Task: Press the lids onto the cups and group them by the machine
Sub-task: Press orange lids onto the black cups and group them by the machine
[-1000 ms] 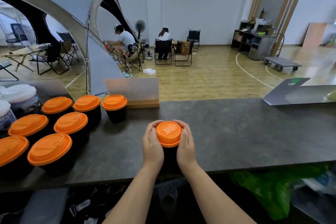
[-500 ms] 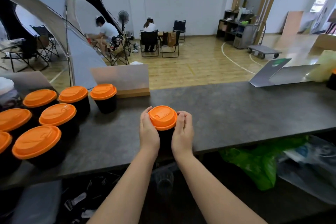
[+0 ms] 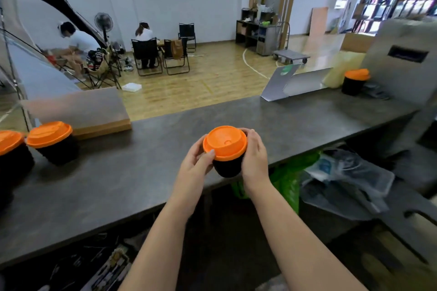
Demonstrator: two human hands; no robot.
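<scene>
While both hands clasp one black cup [image 3: 227, 168] from either side, its orange lid [image 3: 224, 142] already looks seated, so the pressing step seems done and the carry to the machine is in hand. The left hand [image 3: 194, 168] closes on the cup's 9 o'clock side with its thumb on the lid rim; the right hand [image 3: 255, 160] wraps the 3 o'clock side. The cup appears lifted just above the near edge of the worktop [image 3: 142, 172]. One lidded cup [image 3: 354, 81] already stands beside the grey machine [image 3: 402, 64] at about 2 o'clock, well apart from the hands. Next, the held cup likely needs setting upright next to it. More lidded cups [image 3: 50, 143] wait at 9 o'clock.
</scene>
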